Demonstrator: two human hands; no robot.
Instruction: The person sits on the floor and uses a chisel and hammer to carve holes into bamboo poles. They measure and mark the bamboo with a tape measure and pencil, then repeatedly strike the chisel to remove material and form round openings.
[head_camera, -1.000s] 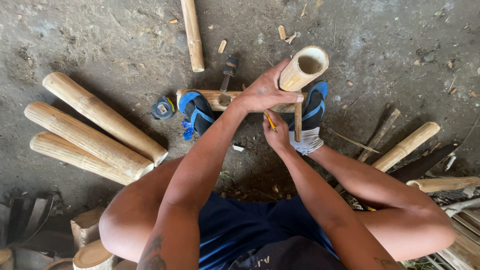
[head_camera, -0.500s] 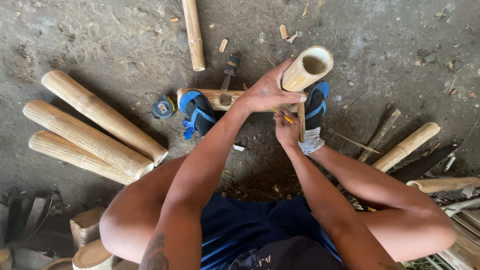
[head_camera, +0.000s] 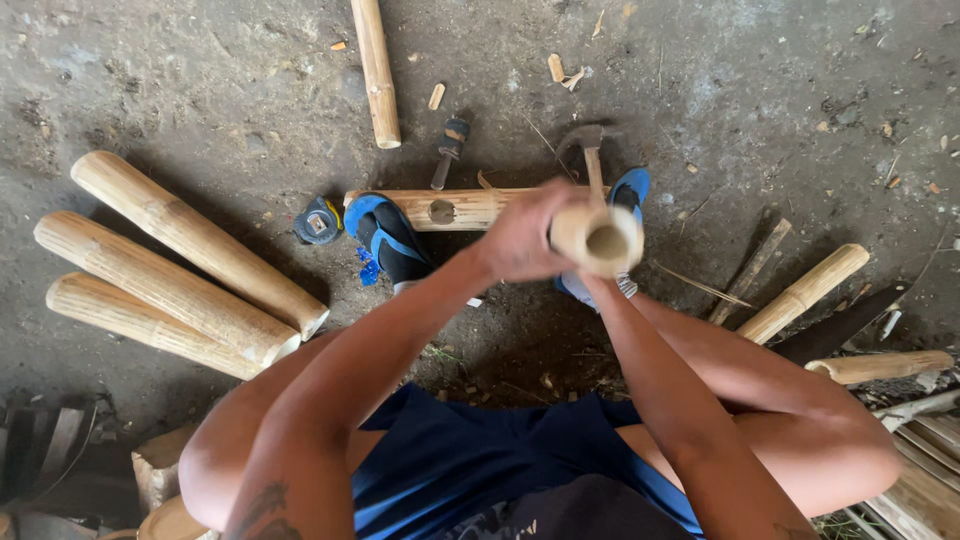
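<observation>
Gripping the bamboo tube (head_camera: 598, 240) at center frame, the left hand (head_camera: 522, 240) wraps tight around it; the right hand is hidden behind it, so I cannot tell.

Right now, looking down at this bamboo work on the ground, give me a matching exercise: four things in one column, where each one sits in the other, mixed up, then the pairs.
Things:
1. tape measure
2. hollow bamboo tube
3. three thick bamboo poles
4. hammer

Places:
A. lying side by side on the ground at the left
B. held up end-on toward the camera, gripped by the left hand
C. on the ground just left of the blue and black shoe
D. on the ground beyond the hands, head away from the person

Pairs: 1-C, 2-B, 3-A, 4-D
</observation>
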